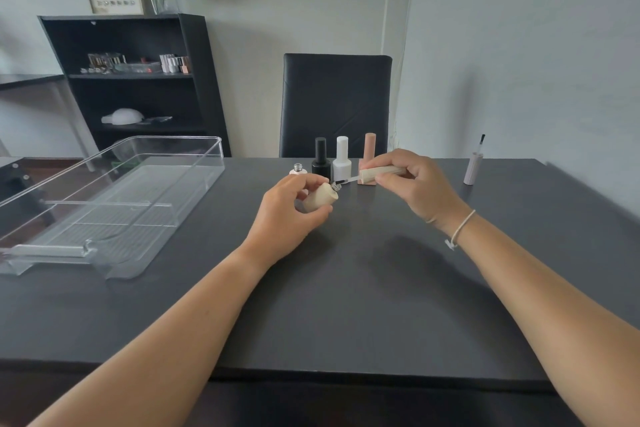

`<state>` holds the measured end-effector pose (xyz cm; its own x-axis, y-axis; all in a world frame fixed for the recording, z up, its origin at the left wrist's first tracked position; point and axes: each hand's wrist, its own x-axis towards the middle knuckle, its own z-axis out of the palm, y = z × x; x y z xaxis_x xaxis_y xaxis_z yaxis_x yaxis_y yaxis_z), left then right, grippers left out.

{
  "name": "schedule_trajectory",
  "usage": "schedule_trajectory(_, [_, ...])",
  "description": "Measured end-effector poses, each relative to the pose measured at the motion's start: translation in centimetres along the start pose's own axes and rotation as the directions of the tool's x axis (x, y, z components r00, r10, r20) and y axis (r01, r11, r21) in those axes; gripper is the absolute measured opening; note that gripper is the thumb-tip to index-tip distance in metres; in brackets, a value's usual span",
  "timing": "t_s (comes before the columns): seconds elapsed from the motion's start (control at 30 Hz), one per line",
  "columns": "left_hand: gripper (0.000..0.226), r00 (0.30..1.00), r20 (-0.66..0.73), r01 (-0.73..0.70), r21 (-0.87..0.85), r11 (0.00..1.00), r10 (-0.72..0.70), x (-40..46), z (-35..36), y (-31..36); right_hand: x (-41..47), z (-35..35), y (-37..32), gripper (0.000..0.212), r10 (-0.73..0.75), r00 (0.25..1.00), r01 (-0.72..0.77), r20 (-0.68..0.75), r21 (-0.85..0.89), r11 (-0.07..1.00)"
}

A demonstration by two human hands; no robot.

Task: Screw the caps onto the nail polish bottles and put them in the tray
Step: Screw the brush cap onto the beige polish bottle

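My left hand (289,215) grips a beige nail polish bottle (320,198), tilted with its open neck toward the right. My right hand (415,184) holds the matching beige cap (379,173) sideways, its brush tip right at the bottle's neck. Behind them stand a capped black bottle (320,158), a capped white bottle (342,158) and a capped pink bottle (369,152). A small uncapped pale pink bottle (298,169) stands left of the black one. A pale pink cap (473,166) stands upside down at the right, brush pointing up. The clear plastic tray (194,191) lies at the left.
The dark grey table (346,288) carries everything. A black chair (334,104) stands behind the far edge. A black shelf unit (138,80) with small items stands at the back left, against the wall.
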<state>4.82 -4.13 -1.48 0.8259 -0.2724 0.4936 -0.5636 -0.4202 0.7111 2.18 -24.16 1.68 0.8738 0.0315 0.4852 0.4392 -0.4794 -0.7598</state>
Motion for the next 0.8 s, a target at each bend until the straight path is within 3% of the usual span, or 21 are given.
schedule_trajectory(0.47, [0.028,1.000,-0.002,-0.030,0.000,1.000,0.030,0.01,-0.05,0.05,0.42,-0.19,0.95,0.036,-0.022,0.999,0.021,-0.028,-0.059,0.998])
schedule_trajectory(0.8, [0.030,0.999,0.017,-0.048,0.013,0.999,0.048,-0.05,-0.03,-0.09,0.29,-0.19,1.05,0.023,-0.044,0.999,0.044,-0.001,-0.116,0.992])
